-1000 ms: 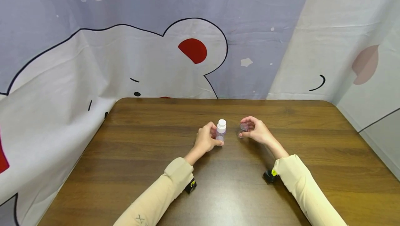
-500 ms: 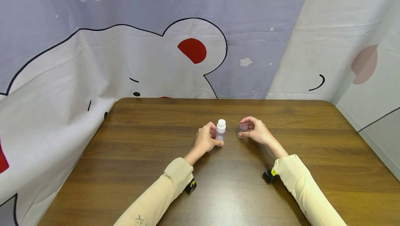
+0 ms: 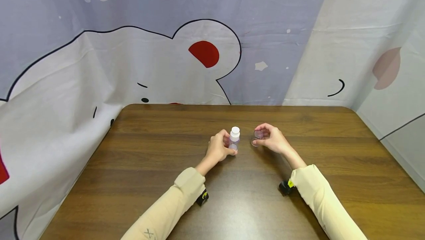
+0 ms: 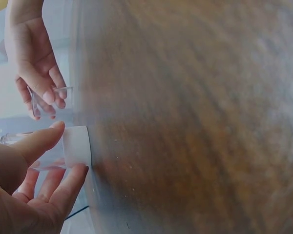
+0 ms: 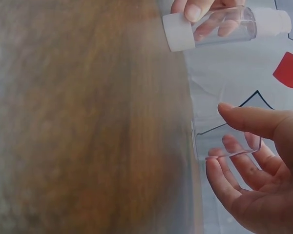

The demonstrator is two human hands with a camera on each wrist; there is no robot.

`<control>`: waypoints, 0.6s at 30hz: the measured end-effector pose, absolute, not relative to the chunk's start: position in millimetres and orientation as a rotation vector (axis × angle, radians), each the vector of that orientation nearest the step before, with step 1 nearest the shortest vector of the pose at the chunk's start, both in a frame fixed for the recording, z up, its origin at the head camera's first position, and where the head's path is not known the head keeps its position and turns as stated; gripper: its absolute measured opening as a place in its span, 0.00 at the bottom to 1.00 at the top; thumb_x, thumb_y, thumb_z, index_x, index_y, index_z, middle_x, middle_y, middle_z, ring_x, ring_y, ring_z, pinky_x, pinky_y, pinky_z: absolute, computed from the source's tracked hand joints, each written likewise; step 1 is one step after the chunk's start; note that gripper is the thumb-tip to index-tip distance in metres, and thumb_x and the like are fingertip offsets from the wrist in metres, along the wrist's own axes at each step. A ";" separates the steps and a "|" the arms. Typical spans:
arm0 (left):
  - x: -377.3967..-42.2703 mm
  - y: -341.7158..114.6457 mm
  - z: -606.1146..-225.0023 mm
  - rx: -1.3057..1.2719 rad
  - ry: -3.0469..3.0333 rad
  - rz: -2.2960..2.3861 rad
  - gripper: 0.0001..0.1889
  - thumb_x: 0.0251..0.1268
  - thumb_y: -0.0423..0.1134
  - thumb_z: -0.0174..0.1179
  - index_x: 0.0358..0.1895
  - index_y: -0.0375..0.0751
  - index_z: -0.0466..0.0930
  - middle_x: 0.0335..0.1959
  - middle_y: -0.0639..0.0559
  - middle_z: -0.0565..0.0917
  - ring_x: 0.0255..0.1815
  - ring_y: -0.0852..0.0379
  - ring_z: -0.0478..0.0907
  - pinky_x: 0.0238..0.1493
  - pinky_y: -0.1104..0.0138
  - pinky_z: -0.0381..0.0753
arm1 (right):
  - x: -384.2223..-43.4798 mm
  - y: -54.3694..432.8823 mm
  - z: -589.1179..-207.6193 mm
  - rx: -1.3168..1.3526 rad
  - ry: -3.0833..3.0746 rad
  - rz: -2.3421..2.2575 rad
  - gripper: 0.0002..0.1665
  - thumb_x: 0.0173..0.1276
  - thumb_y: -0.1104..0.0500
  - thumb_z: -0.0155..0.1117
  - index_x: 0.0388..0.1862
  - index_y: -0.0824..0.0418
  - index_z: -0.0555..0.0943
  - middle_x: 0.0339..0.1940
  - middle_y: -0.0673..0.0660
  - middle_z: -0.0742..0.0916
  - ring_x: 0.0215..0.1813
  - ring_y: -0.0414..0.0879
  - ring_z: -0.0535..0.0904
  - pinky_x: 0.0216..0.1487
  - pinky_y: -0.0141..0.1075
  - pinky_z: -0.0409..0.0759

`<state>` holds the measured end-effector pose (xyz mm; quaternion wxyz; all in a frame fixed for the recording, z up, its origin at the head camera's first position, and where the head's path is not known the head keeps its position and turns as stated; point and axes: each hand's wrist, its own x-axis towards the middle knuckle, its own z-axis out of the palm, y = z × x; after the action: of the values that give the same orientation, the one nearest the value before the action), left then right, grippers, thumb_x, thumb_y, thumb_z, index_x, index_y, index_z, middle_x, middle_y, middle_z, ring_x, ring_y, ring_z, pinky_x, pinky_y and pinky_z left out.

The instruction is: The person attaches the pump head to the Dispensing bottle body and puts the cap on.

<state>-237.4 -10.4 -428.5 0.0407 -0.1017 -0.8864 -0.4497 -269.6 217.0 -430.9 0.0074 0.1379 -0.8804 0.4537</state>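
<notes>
A small clear bottle (image 3: 234, 136) with a white top and white base stands upright on the table, left of centre in front of me. My left hand (image 3: 218, 148) grips its lower part from the left, thumb on the near side. Opposite it, my right hand (image 3: 274, 140) holds a clear, cup-shaped cap (image 3: 258, 135) between thumb and fingers. In the right wrist view the cap (image 5: 205, 144) shows as a see-through cylinder near the table, apart from the bottle (image 5: 179, 32). The left wrist view shows the bottle's white base (image 4: 77, 146) between thumb and fingers.
A brown wooden table (image 3: 159, 195) lies under both hands. Behind it hangs a patterned curtain (image 3: 159, 66), reaching down past the table's left side. Black wrist devices (image 3: 286, 187) sit under the sleeve cuffs.
</notes>
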 end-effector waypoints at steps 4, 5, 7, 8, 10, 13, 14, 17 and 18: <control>-237.2 -10.7 -428.0 -0.308 -2.717 -1.380 0.25 0.36 0.32 0.79 0.41 0.37 0.75 0.36 0.43 0.88 0.38 0.50 0.86 0.46 0.55 0.80 | -268.0 214.9 -428.6 0.410 -2.750 1.428 0.26 0.52 0.64 0.75 0.49 0.68 0.77 0.44 0.66 0.85 0.45 0.51 0.82 0.43 0.30 0.78; -237.0 -10.8 -427.8 -0.309 -2.716 -1.379 0.25 0.36 0.32 0.79 0.41 0.37 0.75 0.36 0.43 0.88 0.37 0.50 0.86 0.46 0.55 0.79 | -267.6 214.2 -427.7 0.406 -2.750 1.430 0.26 0.52 0.64 0.75 0.49 0.67 0.77 0.44 0.66 0.85 0.45 0.51 0.82 0.43 0.29 0.78; -236.8 -11.0 -427.7 -0.312 -2.713 -1.381 0.25 0.36 0.32 0.79 0.41 0.37 0.75 0.36 0.43 0.88 0.37 0.50 0.86 0.46 0.55 0.79 | -266.8 212.8 -425.9 0.402 -2.749 1.441 0.26 0.52 0.64 0.75 0.50 0.67 0.77 0.45 0.65 0.85 0.45 0.50 0.82 0.43 0.29 0.78; -237.0 -11.1 -427.8 -0.313 -2.711 -1.383 0.25 0.36 0.32 0.79 0.41 0.37 0.75 0.36 0.43 0.88 0.37 0.50 0.86 0.46 0.55 0.79 | -266.2 212.1 -424.9 0.403 -2.746 1.447 0.26 0.52 0.64 0.75 0.50 0.67 0.77 0.45 0.65 0.85 0.45 0.49 0.82 0.43 0.29 0.78; -237.2 -11.2 -428.0 -0.316 -2.705 -1.389 0.25 0.36 0.32 0.79 0.41 0.37 0.75 0.36 0.43 0.88 0.37 0.50 0.87 0.47 0.55 0.79 | -265.0 211.2 -423.0 0.406 -2.738 1.466 0.26 0.52 0.63 0.75 0.50 0.66 0.78 0.45 0.65 0.86 0.45 0.50 0.82 0.43 0.28 0.78; -237.9 -11.0 -428.5 -0.319 -2.699 -1.398 0.25 0.36 0.32 0.78 0.41 0.37 0.75 0.36 0.43 0.88 0.37 0.50 0.87 0.47 0.55 0.79 | -254.6 204.5 -407.0 0.424 -2.737 1.480 0.25 0.53 0.64 0.74 0.50 0.69 0.77 0.46 0.67 0.85 0.46 0.54 0.83 0.46 0.33 0.79; -238.4 -10.8 -428.8 -0.316 -2.700 -1.403 0.25 0.36 0.32 0.78 0.41 0.36 0.75 0.36 0.43 0.88 0.37 0.50 0.87 0.47 0.55 0.79 | -251.4 202.4 -401.9 0.434 -2.736 1.479 0.25 0.54 0.65 0.74 0.50 0.70 0.77 0.46 0.68 0.85 0.47 0.56 0.83 0.46 0.35 0.80; -238.8 -10.3 -428.4 -0.309 -2.703 -1.416 0.25 0.37 0.31 0.78 0.41 0.36 0.75 0.37 0.43 0.88 0.37 0.50 0.86 0.47 0.55 0.79 | -249.5 199.7 -396.8 0.439 -2.736 1.487 0.25 0.55 0.66 0.73 0.52 0.71 0.76 0.47 0.70 0.85 0.48 0.60 0.83 0.48 0.40 0.80; -238.8 -10.3 -428.2 -0.307 -2.704 -1.420 0.25 0.37 0.31 0.78 0.41 0.36 0.75 0.37 0.43 0.88 0.38 0.50 0.86 0.47 0.55 0.79 | -252.0 201.0 -399.9 0.442 -2.733 1.487 0.26 0.55 0.65 0.73 0.52 0.71 0.77 0.47 0.69 0.85 0.48 0.59 0.83 0.48 0.40 0.80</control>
<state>-238.8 -10.3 -428.2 0.0361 -0.1001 -0.8803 -0.4624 -252.0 201.0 -399.9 -0.0005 0.1406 -0.8697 0.4731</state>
